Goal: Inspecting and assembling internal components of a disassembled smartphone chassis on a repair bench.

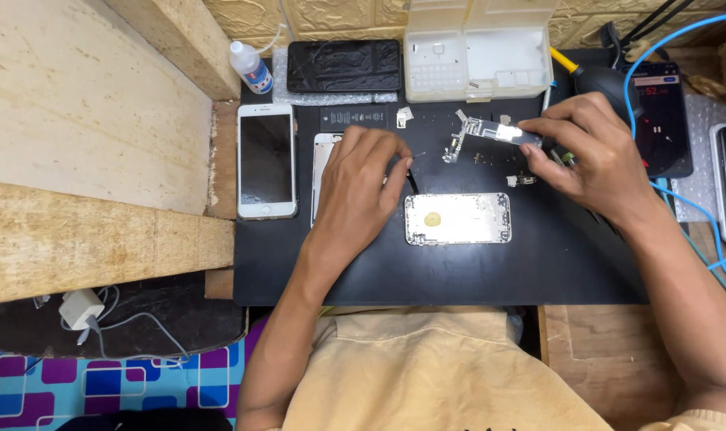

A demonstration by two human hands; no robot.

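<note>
A: Left hand (355, 187)?

B: Resting on the black mat (459, 271) of the tabletop, fingers curled shut around a thin dark tool (411, 180); the grip keeps its tip low, beside the open phone shell (457, 219).

A: Right hand (594, 156)?

B: Fingertips pinched on one end of the circuit board (483, 132), lifted just above the mat, likely so its face can be seen.

A: Surroundings?

B: White phone (266, 160) face up at the mat's left edge, apart from the work. Small bottle (250, 68) and parts box (479, 48) along the back edge, within reach. Loose small parts lie near the board.
</note>
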